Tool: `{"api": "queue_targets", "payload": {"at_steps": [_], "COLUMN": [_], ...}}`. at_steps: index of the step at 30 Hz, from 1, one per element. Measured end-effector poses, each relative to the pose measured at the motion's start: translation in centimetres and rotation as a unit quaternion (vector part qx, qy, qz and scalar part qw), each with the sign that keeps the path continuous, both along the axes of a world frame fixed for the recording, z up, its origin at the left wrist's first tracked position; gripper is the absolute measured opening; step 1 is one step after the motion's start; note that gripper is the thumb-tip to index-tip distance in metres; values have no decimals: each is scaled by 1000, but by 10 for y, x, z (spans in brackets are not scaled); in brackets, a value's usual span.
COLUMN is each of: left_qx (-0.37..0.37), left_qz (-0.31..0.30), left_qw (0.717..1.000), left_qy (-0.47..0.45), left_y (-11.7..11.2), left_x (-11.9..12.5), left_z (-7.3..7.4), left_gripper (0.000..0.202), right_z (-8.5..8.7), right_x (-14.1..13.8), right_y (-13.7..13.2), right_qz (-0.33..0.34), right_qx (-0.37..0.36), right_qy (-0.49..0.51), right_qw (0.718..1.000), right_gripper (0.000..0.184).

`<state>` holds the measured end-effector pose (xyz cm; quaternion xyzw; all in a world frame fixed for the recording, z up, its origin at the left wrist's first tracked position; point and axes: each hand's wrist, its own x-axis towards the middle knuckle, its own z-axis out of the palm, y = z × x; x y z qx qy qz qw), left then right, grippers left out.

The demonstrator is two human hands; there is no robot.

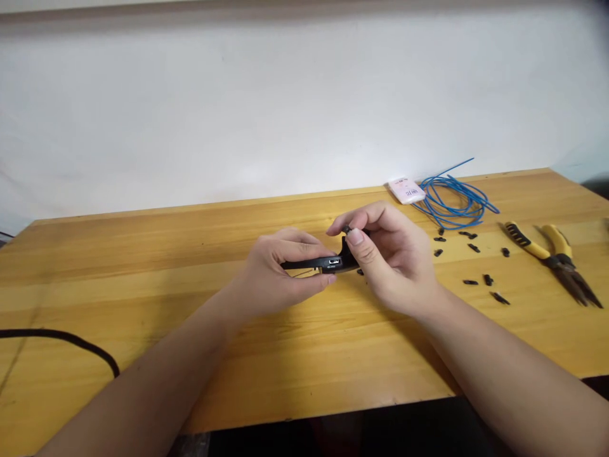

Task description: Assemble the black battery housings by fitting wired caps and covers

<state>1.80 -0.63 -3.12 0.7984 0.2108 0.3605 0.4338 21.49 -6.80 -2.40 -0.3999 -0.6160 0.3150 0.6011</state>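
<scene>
In front of me, over the middle of the table, my left hand (285, 266) grips a slim black plastic device (323, 262) between thumb and fingers. A small light-coloured slot with tiny markings shows on its edge, and thin metal bits stick out below. My right hand (392, 260) is at the device's right end, thumb and fingertips pinching a small black part (346, 230). Whether that part is joined to the device I cannot tell. The device's right end is partly hidden by my right thumb.
Several small black pieces (471, 282) lie scattered right of my hands. Beyond them are coiled blue wire (451, 202) and a small pink-white packet (405, 190). Yellow-and-black long-nose pliers (556, 260) rest at the right. A black cable (61, 334) crosses the left side. A white wall (238, 114) stands behind.
</scene>
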Motion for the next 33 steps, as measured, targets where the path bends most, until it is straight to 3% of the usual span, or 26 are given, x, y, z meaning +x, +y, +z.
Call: {"api": "queue_targets", "payload": {"at_steps": [7,13,21,26,30,33], "left_qx": [37,60,112,194,306,348], "left_qz": [33,17,67,63,58,78], "left_qw": [998,998,991,979,948,932], "left_qy": [-39,-16,12,-24,-69,-64], "left_y": [2,3,6,8,11,11], "left_x": [3,5,4,4,3,1], "left_z": [-5,-5,-5,-2,2,4], "left_gripper": [30,21,13,16,20,22], "right_z": [0,-4,4,5,3,2], "right_x": [0,3,24,26,28,29], "right_y": [1,4,14,11,10,9], "right_qz": [6,18,86,83,82,77], "right_qx": [13,52,7,25,59,81], "right_qy": [2,-31,-229,-235,-205,-182], "right_qw": [1000,998,969,968,974,977], "right_gripper": [12,6,9,9,9,11]}}
